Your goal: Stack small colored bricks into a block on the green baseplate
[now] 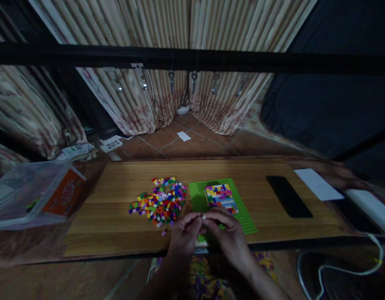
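My left hand (188, 228) and my right hand (225, 227) meet over the near edge of a green studded baseplate (246, 221). Their fingertips pinch a small white toy brick (204, 217) between them; its exact shape is too small to tell. Just beyond my right hand, a block of multicoloured bricks (222, 193) stands on the baseplate, its near part covered by my fingers. To the left of my left hand spreads a loose pile of small coloured bricks (164, 202), with a pink brick (164, 232) lying apart at its near side.
All this lies on a wooden tabletop (111, 225). A black phone-like slab (289, 196) and a white sheet (319, 184) are on the right. A clear plastic box (30, 196) with an orange label stands at the left. A dark bar (192, 60) crosses beyond the table.
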The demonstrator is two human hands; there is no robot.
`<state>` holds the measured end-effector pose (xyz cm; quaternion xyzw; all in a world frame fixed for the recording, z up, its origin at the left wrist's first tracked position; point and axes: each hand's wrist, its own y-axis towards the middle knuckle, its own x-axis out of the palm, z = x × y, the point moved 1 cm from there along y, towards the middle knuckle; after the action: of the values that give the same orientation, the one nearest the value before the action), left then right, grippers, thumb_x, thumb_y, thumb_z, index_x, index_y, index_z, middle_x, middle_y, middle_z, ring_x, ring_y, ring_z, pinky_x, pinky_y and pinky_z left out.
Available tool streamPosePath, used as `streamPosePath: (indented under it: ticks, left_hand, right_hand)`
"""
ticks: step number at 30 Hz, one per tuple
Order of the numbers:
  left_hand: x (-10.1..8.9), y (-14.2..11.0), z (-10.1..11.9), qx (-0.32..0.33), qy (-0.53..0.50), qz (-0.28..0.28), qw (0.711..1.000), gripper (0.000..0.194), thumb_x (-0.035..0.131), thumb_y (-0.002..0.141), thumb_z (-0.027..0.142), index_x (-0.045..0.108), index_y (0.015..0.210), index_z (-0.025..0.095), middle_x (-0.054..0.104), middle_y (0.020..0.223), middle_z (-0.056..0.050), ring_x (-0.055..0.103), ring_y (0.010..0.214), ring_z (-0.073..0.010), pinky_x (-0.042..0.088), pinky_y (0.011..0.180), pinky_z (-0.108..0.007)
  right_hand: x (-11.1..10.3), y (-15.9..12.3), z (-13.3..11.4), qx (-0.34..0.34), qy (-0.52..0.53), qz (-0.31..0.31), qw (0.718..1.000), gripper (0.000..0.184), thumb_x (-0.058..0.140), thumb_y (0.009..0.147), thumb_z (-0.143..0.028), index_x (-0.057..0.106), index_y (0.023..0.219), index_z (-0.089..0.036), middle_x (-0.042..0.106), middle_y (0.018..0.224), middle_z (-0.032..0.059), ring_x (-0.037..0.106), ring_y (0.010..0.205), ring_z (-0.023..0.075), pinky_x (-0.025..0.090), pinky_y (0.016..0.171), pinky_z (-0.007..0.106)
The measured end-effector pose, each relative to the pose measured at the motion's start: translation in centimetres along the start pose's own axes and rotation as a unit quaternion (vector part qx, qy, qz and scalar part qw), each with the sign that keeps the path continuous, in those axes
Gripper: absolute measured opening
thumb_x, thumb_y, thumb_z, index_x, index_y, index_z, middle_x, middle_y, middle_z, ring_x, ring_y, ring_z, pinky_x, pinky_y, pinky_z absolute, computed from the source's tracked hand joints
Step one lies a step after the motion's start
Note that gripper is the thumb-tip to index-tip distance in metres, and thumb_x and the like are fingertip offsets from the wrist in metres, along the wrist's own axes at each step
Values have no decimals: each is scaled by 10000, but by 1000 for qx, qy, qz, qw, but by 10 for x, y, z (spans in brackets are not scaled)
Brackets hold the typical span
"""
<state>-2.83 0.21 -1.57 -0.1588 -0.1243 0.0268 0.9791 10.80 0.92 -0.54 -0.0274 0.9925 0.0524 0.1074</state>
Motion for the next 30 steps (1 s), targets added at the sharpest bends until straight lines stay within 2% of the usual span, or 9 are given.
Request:
streamPosePath:
  ticks: [4,7,10,14,20,23,26,28,30]
  left_hand:
    - [24,0,3,-71,-78,-34,994,367,782,626,436,708,829,140,689,734,-36,623,645,-131,515,670,-263]
    - [35,-2,8,-77,-56,-35,995,312,791,618,384,707,797,142,673,706,-25,605,649,-120,497,668,-243]
    - [46,0,11,-65,-5,-37,997,248,770,631,350,696,739,139,658,676,-19,582,630,-113,477,637,-224]
    - [61,6,11,-39,53,-38,997,187,712,679,322,680,722,142,636,645,-7,570,617,-114,461,617,-218]
    - [70,17,11,37,176,-36,983,200,573,817,325,690,858,168,684,763,-20,612,677,-141,491,665,-254]
    - [68,23,15,133,309,-4,941,217,499,878,269,682,967,194,692,876,-27,625,765,-151,497,722,-270]
    - [65,27,19,225,452,16,863,261,469,892,191,659,1067,221,666,995,-38,616,898,-172,491,826,-307]
    - [65,30,19,245,527,16,814,294,456,899,175,638,1123,228,643,1032,-50,597,947,-189,492,845,-325]
    - [67,33,18,248,578,8,777,321,444,906,171,611,1172,233,618,1074,-61,579,975,-200,496,851,-334]
  right_hand:
    - [-22,-5,2,4,6,26,1000,125,671,802,-346,749,870,-275,653,932,35,620,900,192,500,800,321]
    - [-35,-9,1,-6,-22,18,1000,138,642,825,-320,736,919,-282,655,948,34,622,926,195,507,804,316]
    - [-45,-13,0,-24,-65,8,998,154,594,861,-300,718,950,-277,667,947,37,633,907,190,512,789,304]
    - [-58,-14,3,-45,-104,26,993,155,568,882,-306,710,935,-268,677,932,43,639,873,187,516,771,300]
    - [-71,10,16,-95,-154,63,982,170,565,890,-292,716,967,-280,636,960,49,616,909,184,512,790,308]
    - [-75,33,25,-141,-201,102,964,175,581,875,-267,736,952,-289,608,1010,60,581,941,196,502,808,339]
    - [-77,52,34,-175,-238,95,951,196,577,872,-246,745,956,-302,587,1103,72,545,1001,215,492,830,372]
    - [-78,59,40,-186,-252,81,946,209,579,867,-234,744,968,-311,576,1150,73,530,1041,230,487,842,394]
    - [-78,62,44,-193,-258,73,944,220,579,864,-224,741,978,-319,566,1185,69,518,1075,241,483,859,416]
